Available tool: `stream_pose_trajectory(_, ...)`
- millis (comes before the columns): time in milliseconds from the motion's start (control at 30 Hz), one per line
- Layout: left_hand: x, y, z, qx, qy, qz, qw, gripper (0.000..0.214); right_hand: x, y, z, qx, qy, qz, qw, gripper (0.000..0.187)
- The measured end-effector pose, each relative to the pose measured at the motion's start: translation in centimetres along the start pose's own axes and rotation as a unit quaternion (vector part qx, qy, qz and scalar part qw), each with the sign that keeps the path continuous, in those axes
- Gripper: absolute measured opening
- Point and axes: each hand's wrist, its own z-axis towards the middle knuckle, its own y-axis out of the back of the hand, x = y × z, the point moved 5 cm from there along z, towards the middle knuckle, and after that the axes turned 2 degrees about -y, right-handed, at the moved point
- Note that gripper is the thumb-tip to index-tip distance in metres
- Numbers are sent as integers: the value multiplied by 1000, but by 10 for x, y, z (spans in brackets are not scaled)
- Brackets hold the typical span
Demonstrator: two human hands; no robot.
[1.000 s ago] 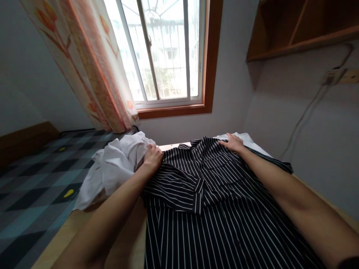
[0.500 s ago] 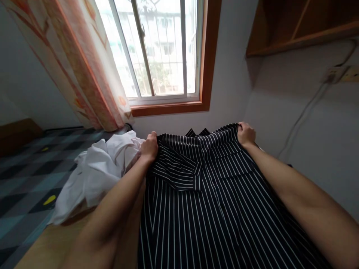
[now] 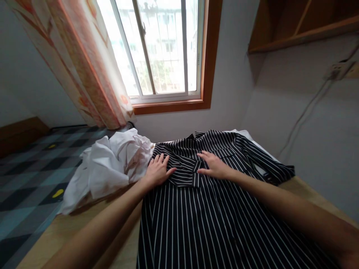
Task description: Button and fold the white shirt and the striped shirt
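**Striped shirt laid out, smoothing in hand**

Black-and-white striped shirt (image 3: 213, 209) spread flat along the table (image 3: 67, 231), collar toward the window (image 3: 159, 48). Left hand (image 3: 157, 172) and right hand (image 3: 213, 165) both pressed palm-down on the folded chest area, fingers splayed, grip wide and holding nothing. Probably mid-way: laid out, folding not finished. Crumpled white garment (image 3: 109, 164) just beside the left hand, untouched

Crumpled white cloth (image 3: 109, 164) sits on the wooden desk (image 3: 70, 228), flowery curtain (image 3: 75, 63) by the window (image 3: 159, 48), wooden shelf (image 3: 303, 26) up right.
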Motion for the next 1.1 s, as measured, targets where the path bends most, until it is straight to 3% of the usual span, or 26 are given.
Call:
stream_pose_trajectory(67, 4, -12, -18, 29, 6, -21, 999, 80, 23, -27, -11, 43, -18, 36, 998, 72)
stream_pose_trajectory(133, 11, -18, -31, 39, 2, -34, 999, 80, 37, -40, -15, 27, -35, 41, 998, 66)
stream_pose_trajectory(233, 21, -17, -44, 49, -26, -49, 997, 82, 45, -39, -9, -17, -41, 59, 997, 42)
stream_pose_trajectory(367, 27, -14, -56, 68, -86, -65, 992, 88, 42, -37, -1, -9, -66, 105, 992, 19)
stream_pose_trajectory(533, 24, -12, -71, 54, -111, -69, 990, 78, 44, -39, -19, -52, -33, 65, 996, 19)
stream_pose_trajectory(767, 10, -6, -88, 37, -124, -57, 990, 67, 47, -32, -51, -58, 2, 72, 996, 15)
stream_pose_trajectory(900, 12, 17, -82, 11, -120, -49, 992, 55, 46, -28, -52, -54, 2, 116, 992, 10)
stream_pose_trajectory(967, 19, 30, -70, 18, -75, -34, 996, 52, 49, -26, -52, -44, 23, 143, 989, 11)
stream_pose_trajectory(1100, 27, 55, -32, -32, 9, 15, 999, 41, 57, -20, -41, 70, 73, 184, 978, 21)
